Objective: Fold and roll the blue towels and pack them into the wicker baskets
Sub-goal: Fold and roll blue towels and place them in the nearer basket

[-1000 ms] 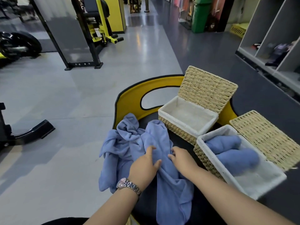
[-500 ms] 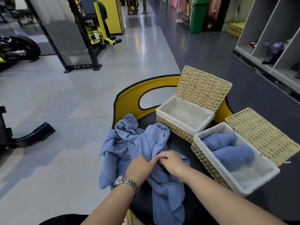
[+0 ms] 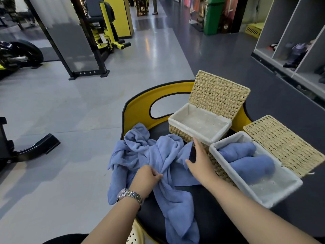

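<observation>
Under the fingers of the left hand point(image 3: 147, 175): a crumpled blue towel point(image 3: 168, 166), pinched in a bunched fold between thumb and curled fingers. Just left of those fingers, more blue towel heaped and draped over the edge of the black seat point(image 3: 207, 205). On the left wrist, a metal watch point(image 3: 130, 195).

Right of that pinch, well clear of it: right hand point(image 3: 199, 160), fingers straight and spread, palm down, holding nothing; fingertips lying over the towel's far edge and right up against the wicker side of the empty basket point(image 3: 200, 126). Whether those fingertips actually touch the wicker, cannot tell.

Beyond the right fingertips: that empty basket, white-lined, lid standing open behind it.

Right of the right hand, just beside the wrist: second basket point(image 3: 255, 175), also white-lined, lid laid back flat, with two rolled blue towels point(image 3: 246, 157) inside at its far end, touching each other.

Behind both baskets: yellow seat back point(image 3: 139, 110) with an oval cut-out.

Far off past the fingers: grey floor, black-and-yellow gym machines point(image 3: 103, 32), grey cubby shelves point(image 3: 288, 37) at right.
</observation>
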